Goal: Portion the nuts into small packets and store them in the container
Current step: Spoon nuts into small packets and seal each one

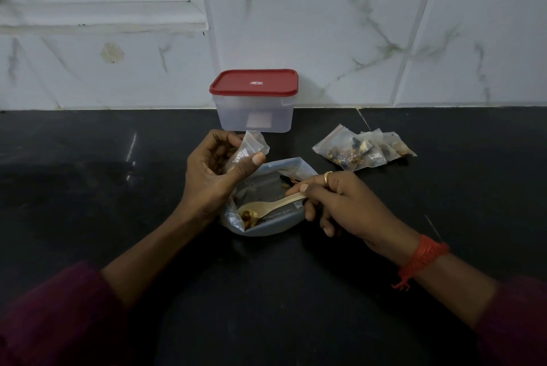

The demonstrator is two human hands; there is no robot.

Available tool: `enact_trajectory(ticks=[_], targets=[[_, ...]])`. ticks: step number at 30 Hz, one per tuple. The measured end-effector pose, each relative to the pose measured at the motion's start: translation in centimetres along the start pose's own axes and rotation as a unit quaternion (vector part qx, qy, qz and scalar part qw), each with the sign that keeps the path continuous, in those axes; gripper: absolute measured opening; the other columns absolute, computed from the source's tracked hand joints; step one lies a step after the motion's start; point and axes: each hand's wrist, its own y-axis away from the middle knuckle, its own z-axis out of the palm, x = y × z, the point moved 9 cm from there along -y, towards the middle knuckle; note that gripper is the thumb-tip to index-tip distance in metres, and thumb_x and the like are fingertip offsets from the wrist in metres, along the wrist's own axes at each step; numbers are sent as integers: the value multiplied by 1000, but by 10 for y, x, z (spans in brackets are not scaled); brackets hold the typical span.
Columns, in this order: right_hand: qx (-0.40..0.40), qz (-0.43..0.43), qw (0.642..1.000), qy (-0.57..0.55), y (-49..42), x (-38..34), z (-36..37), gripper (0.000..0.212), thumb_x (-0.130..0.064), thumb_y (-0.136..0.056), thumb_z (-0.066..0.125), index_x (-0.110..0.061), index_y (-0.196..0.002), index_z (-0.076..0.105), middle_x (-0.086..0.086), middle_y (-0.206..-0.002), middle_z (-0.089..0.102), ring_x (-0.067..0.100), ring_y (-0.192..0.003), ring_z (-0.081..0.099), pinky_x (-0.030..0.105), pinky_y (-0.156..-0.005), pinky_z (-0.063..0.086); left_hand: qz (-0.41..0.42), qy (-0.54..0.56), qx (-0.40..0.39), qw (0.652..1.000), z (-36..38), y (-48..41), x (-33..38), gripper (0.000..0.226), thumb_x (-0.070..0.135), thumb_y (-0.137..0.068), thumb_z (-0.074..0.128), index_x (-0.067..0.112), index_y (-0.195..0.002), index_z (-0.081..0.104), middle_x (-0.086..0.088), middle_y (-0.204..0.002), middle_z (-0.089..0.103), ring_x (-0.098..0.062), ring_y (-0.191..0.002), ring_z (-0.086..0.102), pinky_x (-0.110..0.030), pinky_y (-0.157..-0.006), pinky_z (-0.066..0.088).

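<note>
Fingers [220, 140] of the left hand [211, 173] curl round a small packet [251, 145], with the thumb pressed on its near face. The packet is held upright above the worktop [88, 188], its mouth turned toward the spoon, probably so that a load can be tipped in without regripping. Behind it the container [254, 117] stands against the wall [355, 25] at the rear edge of the worktop, with its red lid [254, 83] on. Its frosted sides do not show whether anything is inside. The lid must come off before storing, and the wall leaves access only from the front and from above. The bag [266, 197] lies flat between the two hands, just in front of the container but apart from it. The spoon [272, 206] reaches into the bag, its bowl at the near left corner carrying a few nuts [248, 214]. The shallow angle suits scraping the last contents from the corner, since the bag looks almost empty. The right hand [349, 208] pinches the end of the spoon handle between thumb and fingers, which leaves the bowl free to swing up to the packet. Filled packets [364, 148] lie overlapped in a row right of the bag, near the right hand and well apart from the container, probably staged for transfer together. Worktop to the left and in front of the bag gives room for both forearms.
</note>
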Motion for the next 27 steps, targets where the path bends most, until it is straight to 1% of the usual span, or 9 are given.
enact_trajectory(ticks=[4, 8, 12, 15, 18, 22, 25, 27], targets=[[1, -24, 999, 39, 2, -5, 4, 21, -24, -103, 52, -28, -105, 73, -4, -68, 69, 11, -46, 57, 20, -41, 39, 9, -1, 5, 1000, 1, 0, 0, 43, 42, -69, 78, 16, -98, 58, 0, -99, 69, -16, -94, 70, -22, -75, 55], [-17, -48, 997, 53, -1, -10, 4, 22, -24, -103, 52, -27, -106, 73, -4, -66, 65, 10, -43, 53, 17, -46, 42, 15, -13, 18, 1000, 2, -5, -3, 43, 43, -70, 78, 17, -98, 59, 0, -100, 68, -19, -95, 70, -25, -78, 57], [-26, -23, 999, 38, -3, -8, 5, 24, -22, -104, 51, -24, -104, 75, -2, -61, 63, 10, -40, 50, 18, -46, 42, 24, -25, 27, 999, 1, -7, -3, 47, 44, -70, 77, 15, -101, 58, 1, -99, 68, -17, -94, 70, -23, -78, 57], [-38, 13, 999, -11, -2, -5, 10, 25, -22, -104, 51, -19, -103, 76, 0, -62, 66, 10, -38, 49, 19, -44, 40, 31, -24, 25, 999, 2, -6, -1, 49, 42, -71, 77, 11, -103, 57, 1, -100, 68, -16, -94, 70, -21, -77, 56], [-51, 51, 995, -63, 1, -1, 15, 25, -22, -104, 50, -17, -104, 75, 4, -67, 70, 10, -37, 49, 21, -41, 38, 39, -26, 26, 999, 1, -5, 0, 49, 40, -73, 77, 8, -103, 57, -2, -100, 68, -17, -93, 70, -22, -77, 56], [-59, 58, 993, -79, 4, -2, 17, 24, -22, -104, 50, -16, -107, 74, 7, -77, 75, 10, -38, 51, 20, -40, 37, 57, -40, 48, 996, -3, -4, 1, 47, 39, -75, 78, 8, -103, 57, -1, -99, 67, -15, -91, 69, -22, -77, 55], [-84, 14, 996, -32, 5, -12, 18, 22, -26, -103, 53, -21, -114, 71, 3, -88, 77, 9, -43, 57, 19, -42, 40, 67, -60, 61, 994, -5, -4, 2, 45, 41, -75, 77, 11, -103, 57, 7, -96, 66, -8, -89, 67, -18, -76, 53], [-105, -7, 994, 4, 6, -17, 18, 20, -26, -100, 57, -24, -116, 69, -1, -92, 78, 9, -48, 60, 18, -42, 41, 71, -68, 64, 993, -5, -4, 3, 44, 42, -75, 76, 13, -102, 57, 11, -95, 66, -7, -88, 66, -16, -75, 52]])
